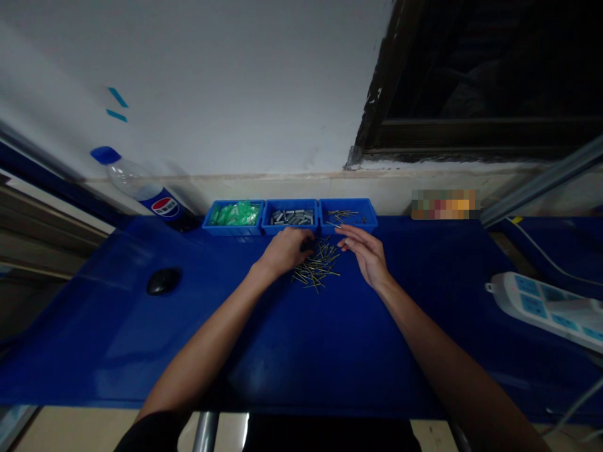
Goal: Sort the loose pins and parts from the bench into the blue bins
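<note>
A loose pile of thin metal pins (316,267) lies on the blue table mat (301,339) in front of three small blue bins. My left hand (285,250) rests at the pile's left edge, its fingers curled down onto the pins and something dark; what they grip is hidden. My right hand (365,252) hovers at the pile's right edge with the fingers stretched toward the pins and slightly apart, nothing visible in it.
Behind the pile stand the bins: green parts (234,215), grey metal pieces (291,217), more pins (347,216). A Pepsi bottle (144,191) lies at back left, a dark mouse-like object (162,281) at left, a white power strip (549,309) at right.
</note>
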Available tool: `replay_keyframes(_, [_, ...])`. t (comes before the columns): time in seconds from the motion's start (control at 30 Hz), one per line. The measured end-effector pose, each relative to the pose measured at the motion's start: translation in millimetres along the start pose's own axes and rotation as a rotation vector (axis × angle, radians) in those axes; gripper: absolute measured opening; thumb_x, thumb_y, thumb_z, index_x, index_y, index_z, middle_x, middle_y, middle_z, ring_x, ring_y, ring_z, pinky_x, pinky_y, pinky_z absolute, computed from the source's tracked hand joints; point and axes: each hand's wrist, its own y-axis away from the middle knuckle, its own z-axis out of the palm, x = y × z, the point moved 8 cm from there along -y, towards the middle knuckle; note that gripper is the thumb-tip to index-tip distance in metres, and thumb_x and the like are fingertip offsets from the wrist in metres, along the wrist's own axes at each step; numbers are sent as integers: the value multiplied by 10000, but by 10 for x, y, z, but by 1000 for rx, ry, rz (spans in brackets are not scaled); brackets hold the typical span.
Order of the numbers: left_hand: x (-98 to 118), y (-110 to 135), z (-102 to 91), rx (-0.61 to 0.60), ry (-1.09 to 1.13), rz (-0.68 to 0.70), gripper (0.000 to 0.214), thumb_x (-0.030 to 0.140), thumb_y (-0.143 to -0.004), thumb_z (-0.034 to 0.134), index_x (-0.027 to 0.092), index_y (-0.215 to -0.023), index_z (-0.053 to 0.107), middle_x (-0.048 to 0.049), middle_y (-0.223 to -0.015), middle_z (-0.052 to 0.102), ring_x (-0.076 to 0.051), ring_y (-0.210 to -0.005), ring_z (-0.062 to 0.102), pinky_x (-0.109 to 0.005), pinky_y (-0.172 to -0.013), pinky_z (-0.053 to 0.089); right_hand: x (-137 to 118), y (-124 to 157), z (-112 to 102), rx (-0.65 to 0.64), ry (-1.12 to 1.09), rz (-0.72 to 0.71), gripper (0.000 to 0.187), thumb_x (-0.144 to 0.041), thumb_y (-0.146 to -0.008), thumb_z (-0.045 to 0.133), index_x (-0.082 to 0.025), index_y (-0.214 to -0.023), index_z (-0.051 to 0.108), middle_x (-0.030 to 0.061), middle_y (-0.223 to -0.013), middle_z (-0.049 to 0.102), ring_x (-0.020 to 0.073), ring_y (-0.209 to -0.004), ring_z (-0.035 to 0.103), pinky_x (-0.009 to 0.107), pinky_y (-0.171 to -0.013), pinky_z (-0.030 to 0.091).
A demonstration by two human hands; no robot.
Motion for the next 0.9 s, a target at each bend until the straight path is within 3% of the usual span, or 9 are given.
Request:
replay_keyframes(0.17, [32,-10,60,-11,-6,10,312,69,-813,671,204,-1078,764,-70,-936,772,-211,-819,722,-286,-727,522,-11,-8,16,-14,4,-2,459,-324,-880,728,-302,-1338,703,95,-1390,710,227,-923,715,404,-812,555])
replay_keyframes(0.43, [61,-21,50,-25,-5,-11,415,19,-798,582,187,-1130,765,-77,-899,771,-211,-780,718,-298,-743,525,-2,-6,33,-32,2,16,363,-316,-878,737,-276,-1239,737,89,-1257,763,210,-851,702,388,-783,534])
replay_keyframes(0.6, [45,54,-26,-59,-126,-33,405,134,-805,684,222,-1196,739,-106,-1061,766,-259,-926,731,-319,-778,539,-10,-8,32,-21,12,18,342,-329,-870,724,-258,-1203,742,97,-1226,772,212,-828,691,392,-772,528])
replay_keyframes(0.7, [22,84,-9,-93,-135,-20,458,85,-769,677,230,-1201,726,-108,-1122,754,-272,-980,724,-324,-799,538,-10,-9,39,-30,13,24,334,-330,-863,727,-255,-1188,744,94,-1196,779,214,-819,689,394,-769,525])
replay_keyframes(0.9, [-23,36,66,-81,-86,-7,506,-21,-748,555,199,-1166,737,-96,-982,758,-245,-879,716,-302,-722,502,-3,-10,43,-45,-18,31,296,-295,-862,734,-257,-1154,761,74,-1136,792,204,-802,679,382,-768,513])
